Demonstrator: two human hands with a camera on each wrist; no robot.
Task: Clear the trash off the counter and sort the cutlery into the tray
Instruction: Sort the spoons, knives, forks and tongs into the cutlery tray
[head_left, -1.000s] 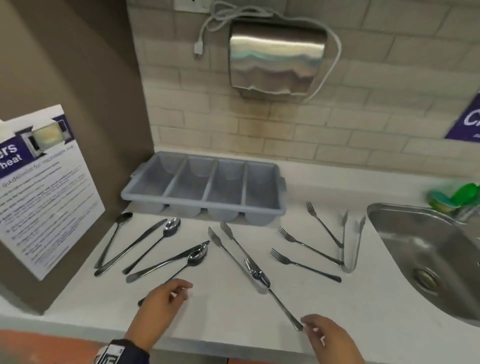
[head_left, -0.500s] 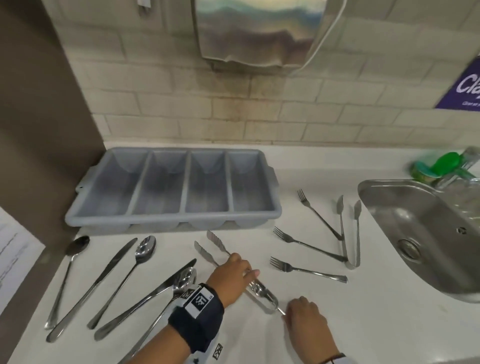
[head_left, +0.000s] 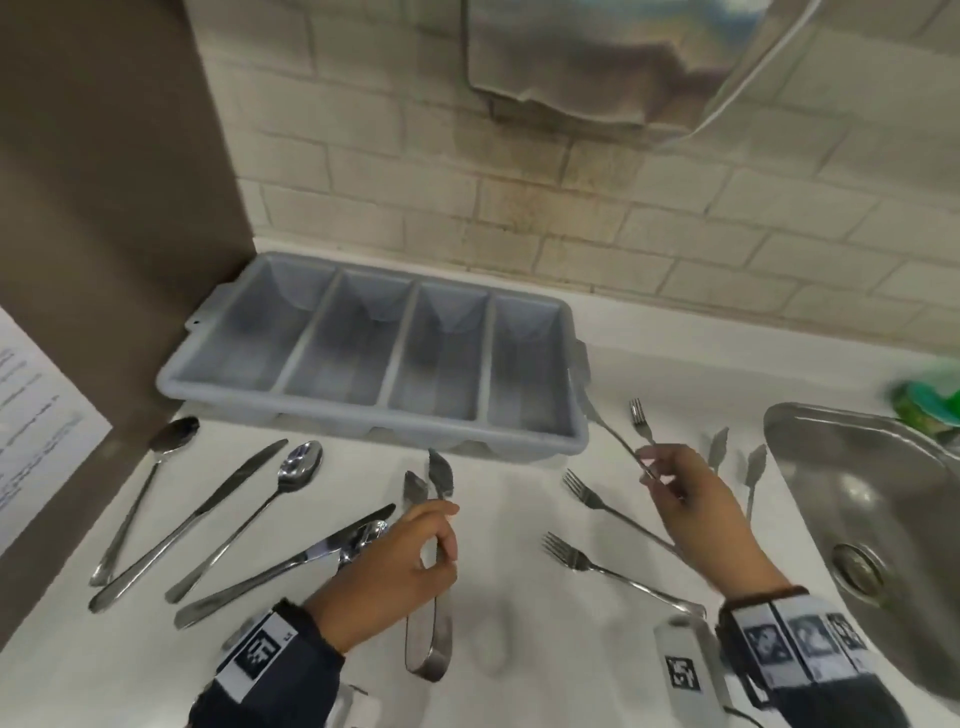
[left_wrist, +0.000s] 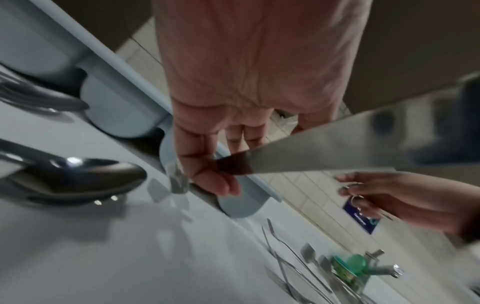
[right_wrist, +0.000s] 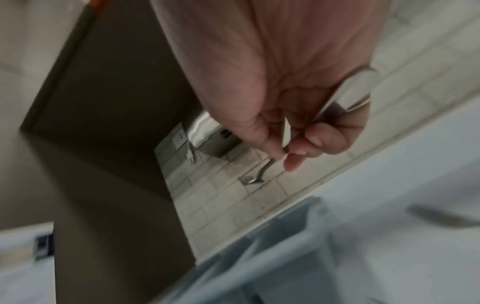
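My left hand (head_left: 441, 535) grips a pair of steel tongs (head_left: 428, 623) round both arms, tips pointing at the tray; the left wrist view shows its fingers (left_wrist: 207, 176) curled on one arm of the tongs (left_wrist: 337, 148). My right hand (head_left: 660, 478) pinches a spoon (head_left: 597, 415) by its handle, held off the counter beside the tray's right end. In the right wrist view the thumb and fingers (right_wrist: 293, 148) close on the spoon (right_wrist: 254, 179). The grey four-compartment tray (head_left: 363, 414) holds nothing.
Knives and spoons (head_left: 291, 467) lie left of my hands; forks (head_left: 587, 564) and a second pair of tongs (head_left: 748, 467) lie to the right. A steel sink (head_left: 857, 519) with a green-capped bottle (head_left: 930, 410) is far right. A brown panel (head_left: 104, 208) bounds the left.
My left hand reached over and took hold of the tongs. My right hand picked the spoon off them and carried it up and right towards the tray's end. The head view moved closer.
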